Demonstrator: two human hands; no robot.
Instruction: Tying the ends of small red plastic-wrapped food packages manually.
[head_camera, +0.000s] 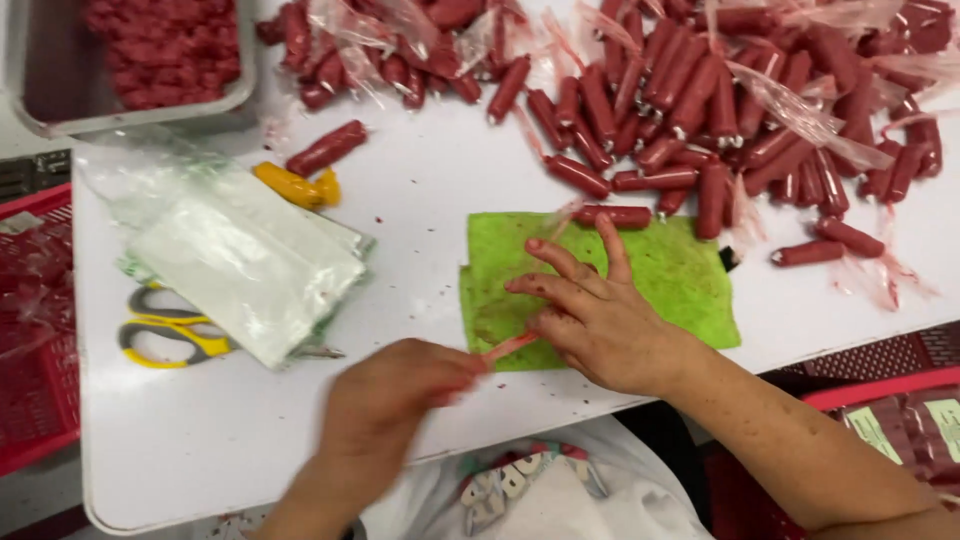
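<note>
While the white rectangular tabletop (420, 200) carries a heap of red plastic-wrapped sausages (720, 90), the green square cloth (680, 270) lies near its front edge. The right hand (590, 310) rests spread on the cloth; the left hand (395, 385) pinches a thin pink plastic strip (508, 347) stretched between them.

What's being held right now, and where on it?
A thin pinkish strip, pinched at its near end by the left hand; the right hand has its far end under the fingers.

Bare bench (430, 190) lies open mid-frame, between the bag stack (250, 265) at left and the sausage heap (720, 100) crowding the upper right.
</note>
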